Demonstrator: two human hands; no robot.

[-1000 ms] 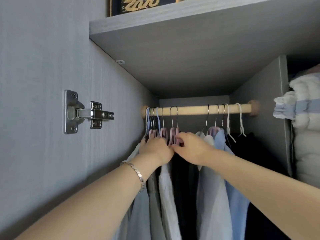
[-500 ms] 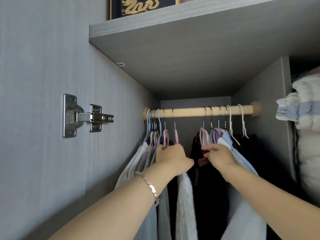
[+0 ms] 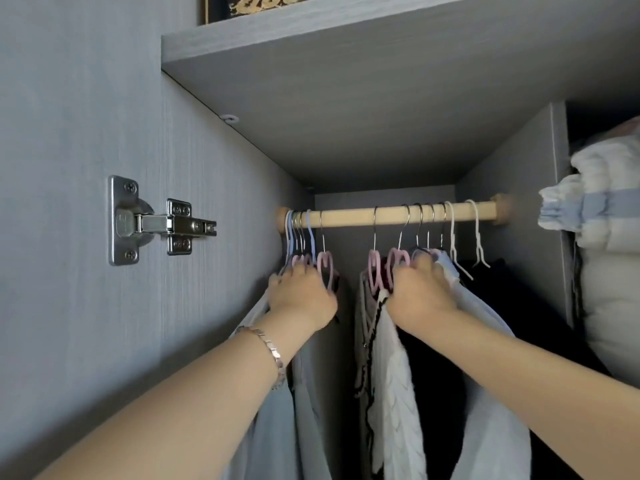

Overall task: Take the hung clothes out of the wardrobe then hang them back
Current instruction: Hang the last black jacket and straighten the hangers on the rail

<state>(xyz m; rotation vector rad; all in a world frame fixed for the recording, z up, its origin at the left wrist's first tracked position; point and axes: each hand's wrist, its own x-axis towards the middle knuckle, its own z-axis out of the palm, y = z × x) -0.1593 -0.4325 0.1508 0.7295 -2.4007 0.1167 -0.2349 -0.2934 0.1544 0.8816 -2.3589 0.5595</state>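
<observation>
The clothes (image 3: 391, 368) hang on hangers (image 3: 325, 268) from the rod (image 3: 349, 216) in two bunches, one jammed at its 9 o'clock end and one toward 3 o'clock, with bare rod between. My left hand (image 3: 301, 296) is against the 9 o'clock bunch with its fingertips buried among the hanger necks, so I cannot tell whether it grips or only presses. My right hand (image 3: 419, 292) curls its fingers over the hanger shoulders of the other bunch. The cloth looks light and limp, so I judge the stiff neck under each hook the place to hold. Hooks must lift toward 12 o'clock, where the shelf (image 3: 346, 98) sits near. The side wall (image 3: 242, 254) crowds 9 o'clock, and the open room is at 6 o'clock.
</observation>
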